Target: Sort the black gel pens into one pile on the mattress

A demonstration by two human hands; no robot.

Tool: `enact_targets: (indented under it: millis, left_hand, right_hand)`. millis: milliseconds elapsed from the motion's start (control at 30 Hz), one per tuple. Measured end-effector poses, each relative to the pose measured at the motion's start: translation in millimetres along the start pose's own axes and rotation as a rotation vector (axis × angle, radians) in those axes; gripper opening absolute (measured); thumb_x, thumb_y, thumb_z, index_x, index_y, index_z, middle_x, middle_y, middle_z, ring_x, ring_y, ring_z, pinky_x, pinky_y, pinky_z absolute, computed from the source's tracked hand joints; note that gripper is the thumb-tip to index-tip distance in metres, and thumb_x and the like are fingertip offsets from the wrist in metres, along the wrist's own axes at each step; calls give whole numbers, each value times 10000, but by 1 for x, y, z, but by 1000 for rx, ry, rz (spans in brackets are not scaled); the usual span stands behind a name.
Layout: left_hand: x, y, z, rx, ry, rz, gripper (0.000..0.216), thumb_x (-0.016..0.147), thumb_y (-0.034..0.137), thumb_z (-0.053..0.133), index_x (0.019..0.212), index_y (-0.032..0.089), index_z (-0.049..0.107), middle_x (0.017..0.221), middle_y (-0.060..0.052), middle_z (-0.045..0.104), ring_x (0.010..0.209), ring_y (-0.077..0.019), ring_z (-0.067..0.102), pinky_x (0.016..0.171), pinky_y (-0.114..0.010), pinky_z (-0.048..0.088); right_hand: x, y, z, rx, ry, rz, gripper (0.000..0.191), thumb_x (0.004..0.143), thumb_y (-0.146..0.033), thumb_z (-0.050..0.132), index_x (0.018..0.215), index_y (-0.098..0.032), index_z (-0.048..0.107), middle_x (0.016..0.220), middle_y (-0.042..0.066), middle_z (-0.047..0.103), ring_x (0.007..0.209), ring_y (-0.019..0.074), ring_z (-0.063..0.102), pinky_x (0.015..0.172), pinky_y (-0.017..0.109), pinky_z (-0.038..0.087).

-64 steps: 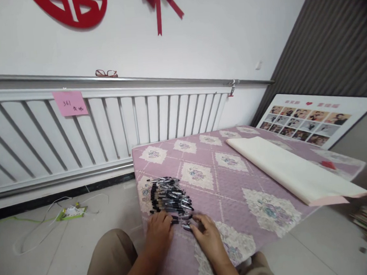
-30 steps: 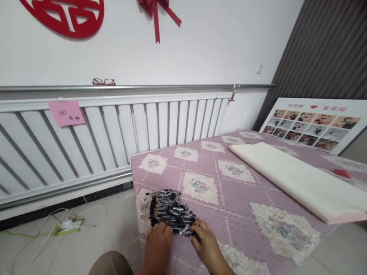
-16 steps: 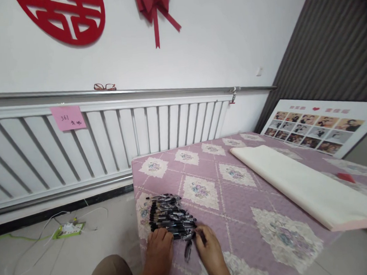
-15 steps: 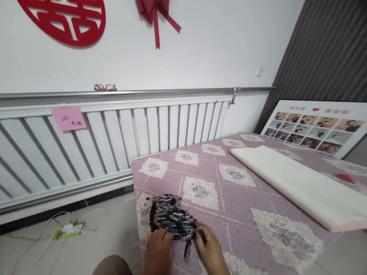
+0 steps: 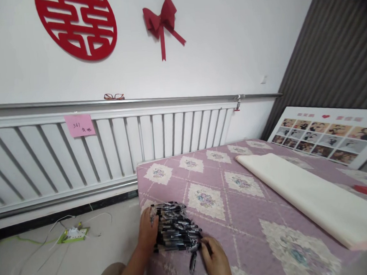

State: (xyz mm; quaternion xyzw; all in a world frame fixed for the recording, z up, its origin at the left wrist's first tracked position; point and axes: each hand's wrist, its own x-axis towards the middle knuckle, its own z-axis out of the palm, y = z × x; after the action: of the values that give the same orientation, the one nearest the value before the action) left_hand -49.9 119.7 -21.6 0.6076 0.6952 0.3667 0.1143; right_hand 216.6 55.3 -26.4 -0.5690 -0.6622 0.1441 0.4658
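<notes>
A pile of black pens (image 5: 177,228) with clear barrels lies on the bed's left edge, the pens mostly side by side. Against their left ends rests my left hand (image 5: 148,226), fingers stretched forward along the pile, open. My right hand (image 5: 216,258) is at the lower right of the pile, its thumb and forefinger closed at the end of a pen; the other fingers are curled and partly hidden. One separate pen (image 5: 193,262) lies at a slant just left of that hand.
The purple floral bedspread (image 5: 239,209) bears a long cream folded pad (image 5: 303,192) and a photo board (image 5: 328,135). A white radiator (image 5: 158,135) stands behind, with glasses (image 5: 114,96) on its pipe. A power strip (image 5: 73,234) with cables lies on the floor at left.
My left hand has moved from the near side of the pile to its left ends, uncovering the nearer pens. My right hand stays by the right ends. The view has tilted up slightly.
</notes>
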Motion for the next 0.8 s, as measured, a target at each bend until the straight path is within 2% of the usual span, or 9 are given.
enact_targets:
  millis: [100, 200, 300, 400, 500, 600, 733, 800]
  left_hand:
    - [32, 0, -1, 31, -52, -50, 524, 899, 360, 361, 1319, 55, 431, 1397, -198, 455, 1326, -267, 394, 1104, -381, 302]
    - [45, 5, 2, 45, -108, -66, 523, 896, 352, 380, 1316, 47, 441, 1354, -201, 504, 1286, -263, 450, 1075, -372, 334]
    - [43, 14, 4, 49, -149, -58, 518, 876, 316, 420, 1320, 50, 446, 1345, -192, 517, 1274, -259, 463, 1070, -380, 338]
    - [35, 25, 2, 55, -140, -47, 547, 846, 278, 466, 1346, 59, 425, 1405, -195, 449, 1335, -274, 376, 1105, -411, 281]
    - [26, 50, -10, 38, -134, -5, 518, 809, 239, 501, 1315, 133, 480, 1433, -149, 425, 1356, -273, 337, 1117, -435, 261]
    - [10, 101, -46, -184, -159, 114, 500, 791, 225, 497, 1284, 140, 511, 1405, -142, 451, 1327, -264, 380, 1113, -432, 287]
    - [-26, 181, -126, -477, -232, 274, 525, 819, 242, 472, 1342, 210, 460, 1445, -82, 408, 1323, -247, 387, 1073, -428, 353]
    - [-48, 203, -157, -506, -268, 362, 586, 839, 269, 472, 1417, 254, 371, 1439, -68, 416, 1321, -265, 389, 1024, -458, 402]
  right_hand:
    - [1, -1, -1, 0, -5, 2, 219, 862, -367, 512, 848, -219, 673, 910, 80, 710, 863, 225, 660, 788, 350, 541]
    - [2, -3, -2, -4, -3, 3, 202, 858, -348, 515, 842, -222, 672, 878, 69, 710, 834, 222, 664, 764, 340, 546]
    - [2, -4, -2, -12, 3, 2, 195, 858, -331, 509, 824, -226, 669, 856, 60, 708, 815, 217, 666, 755, 333, 546]
    - [2, -5, -2, -11, 7, -4, 193, 857, -331, 511, 816, -225, 668, 845, 58, 707, 805, 216, 668, 746, 328, 546]
    - [2, -5, -2, -7, 20, -5, 193, 854, -332, 512, 819, -223, 668, 844, 60, 706, 808, 217, 667, 748, 329, 544]
    - [2, -6, -2, -1, 24, 12, 205, 850, -335, 504, 818, -222, 671, 850, 66, 708, 816, 220, 666, 755, 338, 543]
    - [2, -11, -2, 23, 17, 42, 240, 850, -345, 481, 820, -211, 678, 868, 81, 712, 833, 222, 662, 775, 353, 544]
    - [2, -15, -3, 45, 23, 44, 259, 850, -360, 474, 813, -211, 683, 866, 84, 714, 831, 231, 664, 778, 363, 549]
